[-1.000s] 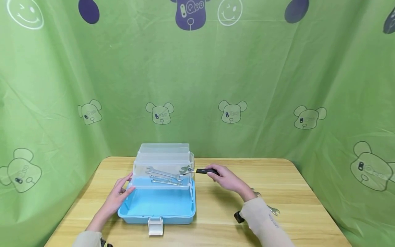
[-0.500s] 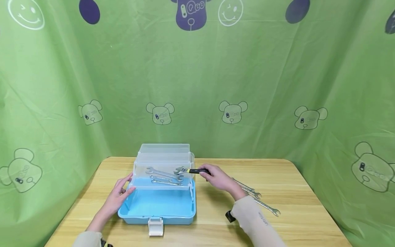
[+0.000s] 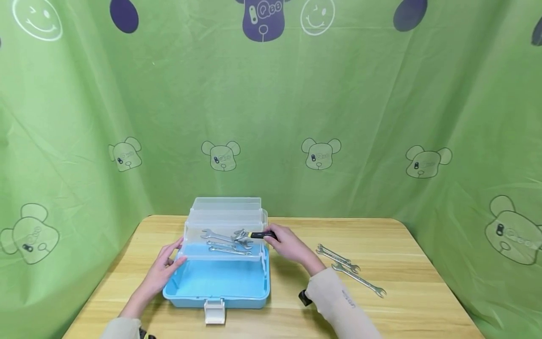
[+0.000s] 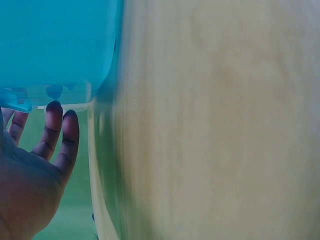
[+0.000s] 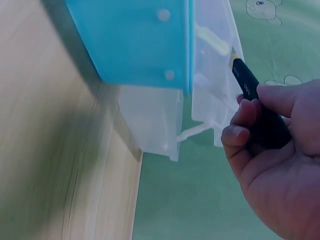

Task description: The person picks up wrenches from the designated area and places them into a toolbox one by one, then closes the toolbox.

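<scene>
A blue toolbox (image 3: 216,282) with clear trays (image 3: 224,221) sits before a green, bear-patterned curtain (image 3: 381,117).

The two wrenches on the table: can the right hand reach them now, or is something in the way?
Probably not at once: the right hand grips the adjustable wrench over the toolbox tray. The two wrenches lie unobstructed beside its forearm.

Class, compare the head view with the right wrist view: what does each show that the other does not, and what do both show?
Only the head view shows the left hand resting on the toolbox's left side, the wrenches lying in the clear tray, and two more wrenches on the table.

Only the right wrist view shows, up close, the fingers curled round the black handle.

Both show the right hand gripping the adjustable wrench beside the blue toolbox.
</scene>
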`<action>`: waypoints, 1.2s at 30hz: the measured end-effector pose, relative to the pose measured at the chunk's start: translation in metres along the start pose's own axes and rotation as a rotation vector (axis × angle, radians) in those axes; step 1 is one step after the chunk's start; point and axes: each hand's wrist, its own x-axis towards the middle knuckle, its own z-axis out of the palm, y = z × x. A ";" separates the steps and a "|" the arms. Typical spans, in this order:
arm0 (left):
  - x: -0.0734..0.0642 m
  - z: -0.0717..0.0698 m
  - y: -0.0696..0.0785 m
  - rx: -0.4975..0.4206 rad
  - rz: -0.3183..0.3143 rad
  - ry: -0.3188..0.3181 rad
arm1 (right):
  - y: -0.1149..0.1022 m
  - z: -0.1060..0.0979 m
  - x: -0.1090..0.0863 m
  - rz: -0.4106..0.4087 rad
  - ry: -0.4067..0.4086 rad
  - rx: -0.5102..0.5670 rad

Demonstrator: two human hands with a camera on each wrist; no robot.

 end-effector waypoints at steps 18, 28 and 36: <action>0.001 0.001 -0.003 -0.009 0.017 -0.002 | -0.015 0.027 0.010 0.029 0.143 -0.127; 0.001 0.001 -0.003 -0.005 0.008 -0.007 | -0.009 0.030 0.013 0.047 0.126 -0.080; 0.001 -0.001 -0.001 -0.003 -0.013 -0.012 | -0.004 0.029 0.016 0.079 0.078 -0.049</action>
